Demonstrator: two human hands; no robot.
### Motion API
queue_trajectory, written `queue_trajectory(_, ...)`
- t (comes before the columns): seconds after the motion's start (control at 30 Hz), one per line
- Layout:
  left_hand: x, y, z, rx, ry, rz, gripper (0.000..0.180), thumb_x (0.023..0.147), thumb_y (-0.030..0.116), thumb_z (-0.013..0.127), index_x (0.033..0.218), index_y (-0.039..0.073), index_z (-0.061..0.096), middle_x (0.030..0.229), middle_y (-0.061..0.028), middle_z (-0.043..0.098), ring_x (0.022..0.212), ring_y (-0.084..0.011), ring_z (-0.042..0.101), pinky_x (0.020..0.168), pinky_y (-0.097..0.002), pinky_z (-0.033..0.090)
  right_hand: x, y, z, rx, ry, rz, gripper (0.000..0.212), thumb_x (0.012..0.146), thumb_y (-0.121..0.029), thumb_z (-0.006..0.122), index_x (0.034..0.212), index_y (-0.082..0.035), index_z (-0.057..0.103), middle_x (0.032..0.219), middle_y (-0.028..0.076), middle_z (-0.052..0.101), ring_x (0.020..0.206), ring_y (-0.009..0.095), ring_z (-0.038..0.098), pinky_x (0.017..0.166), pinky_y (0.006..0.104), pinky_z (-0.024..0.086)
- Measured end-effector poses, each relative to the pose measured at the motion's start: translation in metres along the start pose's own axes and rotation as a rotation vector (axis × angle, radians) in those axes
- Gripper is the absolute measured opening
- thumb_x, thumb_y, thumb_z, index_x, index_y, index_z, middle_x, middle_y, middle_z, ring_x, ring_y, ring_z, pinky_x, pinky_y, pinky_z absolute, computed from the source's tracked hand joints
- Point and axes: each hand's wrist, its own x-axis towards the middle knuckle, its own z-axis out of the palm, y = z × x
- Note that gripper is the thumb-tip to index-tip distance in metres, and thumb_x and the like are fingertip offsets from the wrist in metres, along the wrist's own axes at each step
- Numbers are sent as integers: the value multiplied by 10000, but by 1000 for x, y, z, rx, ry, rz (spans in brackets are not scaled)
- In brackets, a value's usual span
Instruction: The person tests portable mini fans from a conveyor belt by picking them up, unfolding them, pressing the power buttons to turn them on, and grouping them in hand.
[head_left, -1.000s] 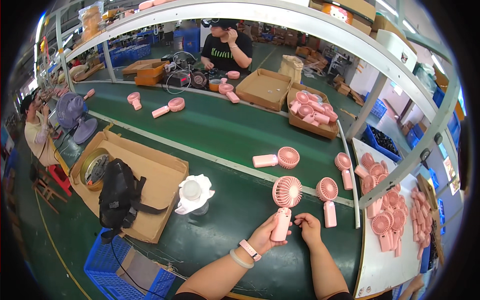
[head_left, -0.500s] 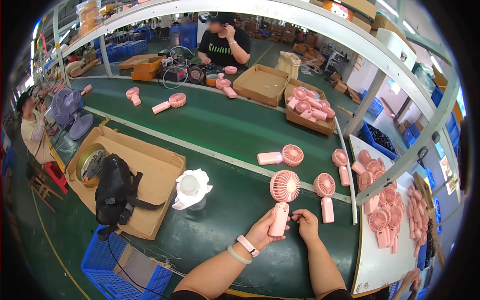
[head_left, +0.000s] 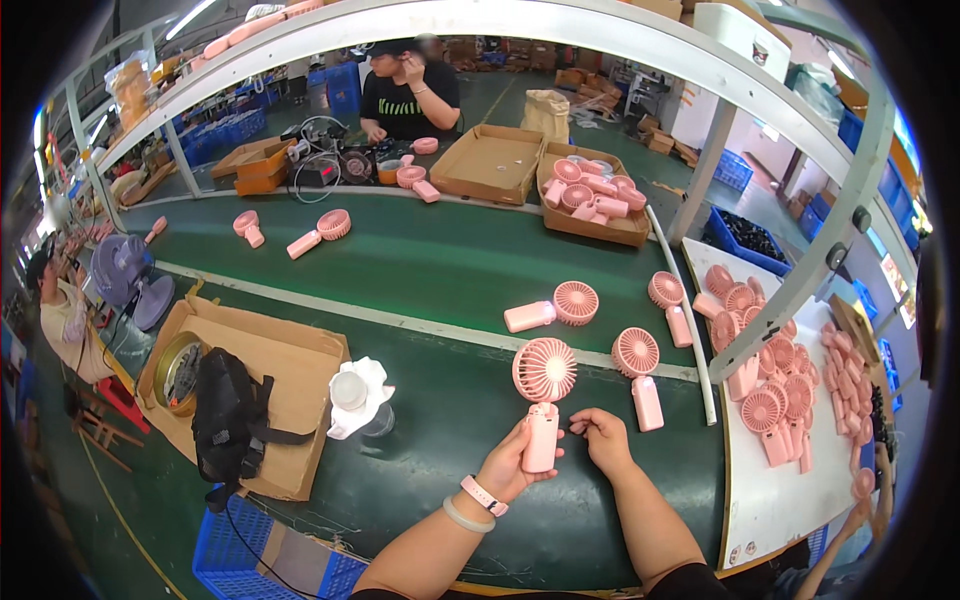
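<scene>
My left hand, with a pink strap and a pale bangle at the wrist, is closed around the handle of a pink handheld fan. The fan stands upright, its round caged head above my fingers. Just right of the handle is my right hand, apart from the fan, its fingers loosely curled in and nothing visible in them. Another pink handheld fan lies on the green table beyond my right hand. Farther back lies one more fan, its handle pointing left.
A cardboard tray holds a black bag; beside it is a white-wrapped clear container. Many pink fans lie on the white side table. A cardboard box of fans stands behind. Across the table a person sits.
The whole view has shifted, with most things now a little farther left. The fan remains upright in my left hand, and my right hand stays beside it.
</scene>
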Motion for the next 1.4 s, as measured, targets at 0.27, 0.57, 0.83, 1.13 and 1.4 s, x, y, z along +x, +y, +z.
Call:
queue_trajectory(0.27,0,-2,-5,-16,-24,-10,396,954,372,341,1300,180,348,1173,-74,520,933,-185,576,687,-351,528,1,0,-2,10,-33,3,311,750,143,364,905,26,606,791,99,619,730,153,592,702,261,487)
queue_trajectory(0.57,1,-2,-7,-41,-29,-20,418,953,379,334,1317,173,332,1183,-95,511,939,-211,577,697,-368,530,1,0,-3,16,-44,-5,311,756,139,366,908,20,609,801,102,622,739,156,602,710,261,493)
queue_trajectory(0.83,0,-2,-8,-36,-9,-14,397,944,393,355,1269,166,372,1179,-105,511,941,-230,578,690,-376,528,2,-4,-3,38,-62,-7,311,757,138,364,912,23,608,804,111,621,745,163,609,717,267,497)
queue_trajectory(1.13,2,-3,-10,-57,-1,-25,388,947,386,343,1269,172,368,1190,-108,503,940,-236,579,685,-387,528,1,1,-4,15,-58,-30,303,754,137,380,905,19,615,789,94,624,743,150,601,718,259,491)
queue_trajectory(1.4,2,-5,-12,-80,-10,-37,395,946,387,342,1275,169,360,1194,-111,498,941,-247,575,682,-395,526,0,1,-4,18,-59,-40,296,749,136,393,908,19,614,789,96,623,739,156,601,716,263,492)
